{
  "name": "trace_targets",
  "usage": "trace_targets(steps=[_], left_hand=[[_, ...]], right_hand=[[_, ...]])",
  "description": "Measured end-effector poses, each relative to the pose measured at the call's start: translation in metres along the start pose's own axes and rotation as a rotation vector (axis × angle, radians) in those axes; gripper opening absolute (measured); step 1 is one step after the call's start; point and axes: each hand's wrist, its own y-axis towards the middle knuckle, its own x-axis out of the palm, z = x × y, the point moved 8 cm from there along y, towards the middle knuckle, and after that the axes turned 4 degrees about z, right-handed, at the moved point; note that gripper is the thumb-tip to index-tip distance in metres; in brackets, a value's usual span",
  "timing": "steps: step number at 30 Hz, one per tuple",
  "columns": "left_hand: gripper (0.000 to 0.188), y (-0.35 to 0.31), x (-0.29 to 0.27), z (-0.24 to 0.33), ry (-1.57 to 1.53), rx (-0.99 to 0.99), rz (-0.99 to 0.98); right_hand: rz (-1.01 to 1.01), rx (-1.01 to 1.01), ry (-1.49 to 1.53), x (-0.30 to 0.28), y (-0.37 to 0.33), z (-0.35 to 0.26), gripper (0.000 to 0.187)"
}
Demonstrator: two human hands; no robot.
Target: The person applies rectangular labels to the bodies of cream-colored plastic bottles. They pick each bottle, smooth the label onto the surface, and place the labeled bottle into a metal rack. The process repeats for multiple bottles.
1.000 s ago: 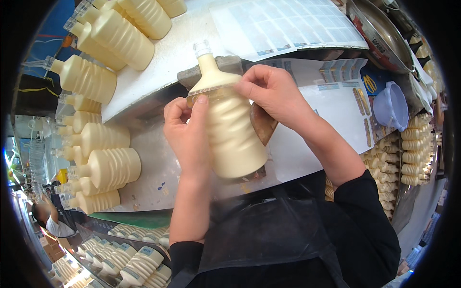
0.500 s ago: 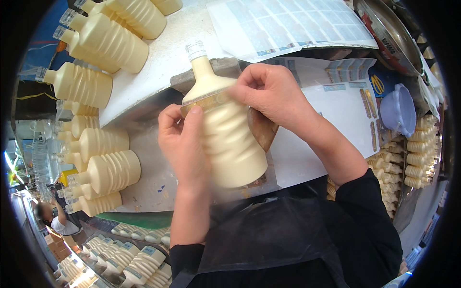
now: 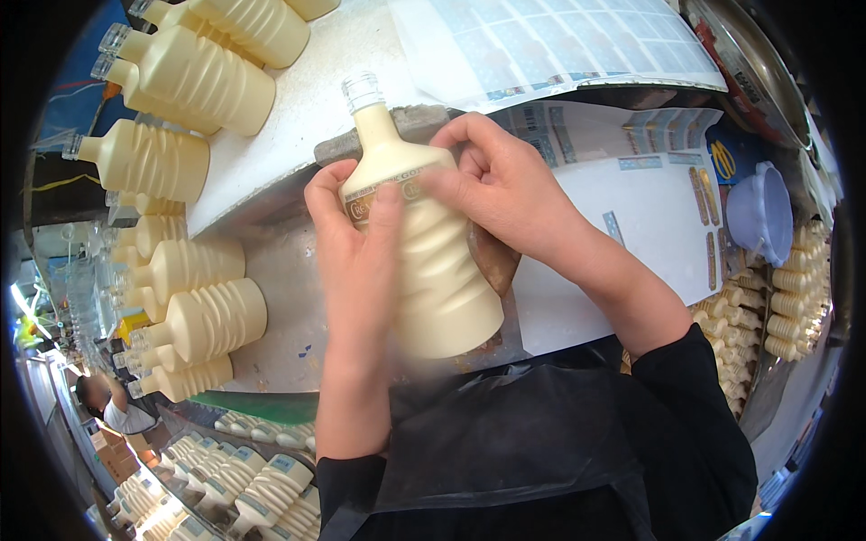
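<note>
A cream-coloured bottle [image 3: 446,311] with a clear threaded neck and wavy ribbed sides leans in front of me, neck pointing away. Across its shoulder lies a narrow gold-brown label [image 3: 359,209] with a dark upper band. My left hand [image 3: 352,230] grips the bottle's left side, its thumb pressed on the label. At the opposite shoulder, my right hand [image 3: 505,189] has its fingers curled by the edge and its slightly blurred thumb on the label's right part. Behind the bottle are a grey block [image 3: 338,149] and a brown piece [image 3: 496,261], both partly hidden.
Several cream bottles [image 3: 207,320] line the left side. Label sheets [image 3: 559,41] cover the back right; loose label strips [image 3: 699,194] lie on white paper [image 3: 577,298]. A lilac bucket [image 3: 760,212] stands right. More bottles [image 3: 271,491] fill the lower left, with a person [image 3: 126,415] beyond.
The label now lies flatter across the bottle's shoulder. My left hand has shifted up a little, its thumb nearer the middle. My right thumb has moved slightly down onto the label.
</note>
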Motion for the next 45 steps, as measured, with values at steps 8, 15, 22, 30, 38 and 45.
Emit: trace_targets(steps=[8,15,22,30,38,45], left_hand=[[0.044,0.003,0.001,-0.014,-0.193,-0.048,-0.044],[0.040,0.001,0.004,-0.012,-0.192,-0.024,-0.051],[0.040,0.002,0.002,-0.013,-0.226,-0.008,-0.044],[0.046,0.003,0.001,-0.016,-0.173,-0.009,-0.047],[0.046,0.003,0.001,-0.015,-0.167,-0.001,-0.043],[0.047,0.002,0.001,-0.015,-0.182,-0.002,-0.041]], right_hand=[[0.098,-0.113,-0.239,-0.001,-0.008,-0.025,0.034],[-0.065,-0.007,0.044,-0.001,0.001,0.000,0.034],[-0.008,-0.010,-0.045,0.005,-0.006,-0.009,0.038],[0.008,-0.012,-0.033,0.005,-0.005,-0.010,0.038],[0.061,-0.081,-0.174,0.004,-0.006,-0.017,0.039],[-0.022,-0.065,-0.207,0.002,-0.004,-0.016,0.038]])
